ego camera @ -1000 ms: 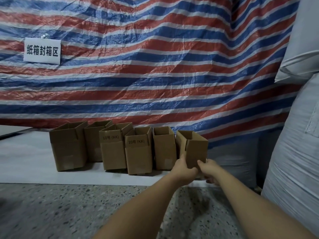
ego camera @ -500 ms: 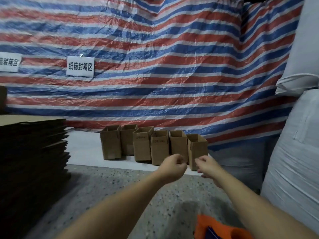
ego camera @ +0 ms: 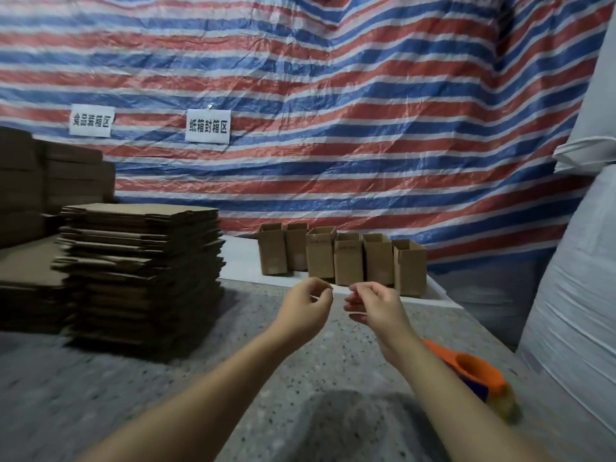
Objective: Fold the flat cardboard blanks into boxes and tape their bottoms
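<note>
- Both hands have come off the last box since a second ago and drawn back toward the body; the view has swung left, bringing the blanks into sight.
- Left hand [ego camera: 305, 306] and right hand [ego camera: 373, 305] hover close together, fingers loosely curled, holding nothing.
- Just beyond the fingertips, six folded boxes [ego camera: 343, 258] stand upright in a row on a white sheet [ego camera: 243, 258], open tops up; the rightmost box [ego camera: 410, 268] lies slightly right of the right hand.
- Well left of the left hand sits the stack of flat cardboard blanks [ego camera: 143, 271], lying flat, long edges running roughly left to right. The left hand is nearer, so it would likely lead the reach.
- Below and right of the right forearm lies an orange tape dispenser [ego camera: 473, 371], on the speckled floor [ego camera: 300, 378].
- Behind everything hangs a striped tarp [ego camera: 333, 111].
</note>
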Demonstrator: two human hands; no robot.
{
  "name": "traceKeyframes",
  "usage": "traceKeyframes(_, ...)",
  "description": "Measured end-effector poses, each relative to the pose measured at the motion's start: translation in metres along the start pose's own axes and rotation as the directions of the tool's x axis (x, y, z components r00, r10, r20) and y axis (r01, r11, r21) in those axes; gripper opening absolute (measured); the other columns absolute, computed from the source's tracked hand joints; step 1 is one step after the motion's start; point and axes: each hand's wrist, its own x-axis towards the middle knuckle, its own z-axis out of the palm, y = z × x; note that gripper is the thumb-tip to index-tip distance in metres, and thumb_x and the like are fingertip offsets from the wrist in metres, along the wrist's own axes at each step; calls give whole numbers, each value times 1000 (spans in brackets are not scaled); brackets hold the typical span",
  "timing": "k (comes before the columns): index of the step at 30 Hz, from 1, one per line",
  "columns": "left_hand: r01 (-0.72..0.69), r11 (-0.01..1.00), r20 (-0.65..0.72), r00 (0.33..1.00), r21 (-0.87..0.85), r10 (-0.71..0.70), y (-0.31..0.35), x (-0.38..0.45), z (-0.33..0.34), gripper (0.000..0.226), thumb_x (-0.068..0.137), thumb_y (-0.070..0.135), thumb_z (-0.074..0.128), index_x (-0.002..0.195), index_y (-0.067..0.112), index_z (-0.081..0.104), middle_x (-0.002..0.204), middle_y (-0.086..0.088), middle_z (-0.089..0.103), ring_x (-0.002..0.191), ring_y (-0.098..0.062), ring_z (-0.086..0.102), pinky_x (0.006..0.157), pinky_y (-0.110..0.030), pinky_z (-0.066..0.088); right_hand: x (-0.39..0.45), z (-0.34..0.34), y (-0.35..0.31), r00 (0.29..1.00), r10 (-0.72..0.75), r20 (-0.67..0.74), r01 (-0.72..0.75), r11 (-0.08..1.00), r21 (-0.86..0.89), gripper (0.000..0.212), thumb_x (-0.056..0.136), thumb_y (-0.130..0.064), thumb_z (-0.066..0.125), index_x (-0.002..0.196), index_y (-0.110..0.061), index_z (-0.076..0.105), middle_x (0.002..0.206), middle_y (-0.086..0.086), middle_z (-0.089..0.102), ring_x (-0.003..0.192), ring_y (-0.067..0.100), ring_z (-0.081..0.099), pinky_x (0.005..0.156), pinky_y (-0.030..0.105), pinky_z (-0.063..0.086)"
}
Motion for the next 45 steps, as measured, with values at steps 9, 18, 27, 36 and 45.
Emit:
traceKeyframes(9,42,999,-87,995,33,-39,-35,-68,-68,18,99,23,55,88,36,62,89,9,67,81,2,64,76,-22,58,-69,57,24,1000,-14,25,13,1000,23,40,104,-27,49,69,-10,57,63,4,58,69,22,61,71,34,52)
traceKeyframes(18,-176,682,-172,895,710,411,-3,39,-188,13,92,18,62,92,8,69,92,-4,65,86,-21,58,77,-34,47,-21,90,-5,986,-144,82,147,989,-27,44,103,-29,50,62,-12,55,55,-3,56,64,16,60,67,28,50)
traceKeyframes(27,198,338,-247,963,920,106,-25,122,-249,58,95,54,49,136,13,49,143,-11,48,134,-31,42,111,-48,32,40,129,-56,961,-273,36,275,959,-73,39,100,-27,51,72,-1,60,57,-3,51,54,6,44,47,18,36)
traceKeyframes(36,331,231,-286,935,915,-208,-34,137,-269,57,98,55,41,136,14,48,135,-12,55,125,-32,50,103,-44,41,55,160,-76,945,-308,112,320,941,-113,38,99,-30,51,65,-13,56,41,-12,43,50,9,41,49,24,34)
traceKeyframes(45,264,217,-242,963,940,-123,-37,124,-269,45,97,57,43,109,18,60,112,-3,65,103,-23,60,86,-39,52,45,170,-73,932,-324,162,350,921,-170,37,97,-27,52,72,-1,57,60,0,52,61,15,45,57,30,36)
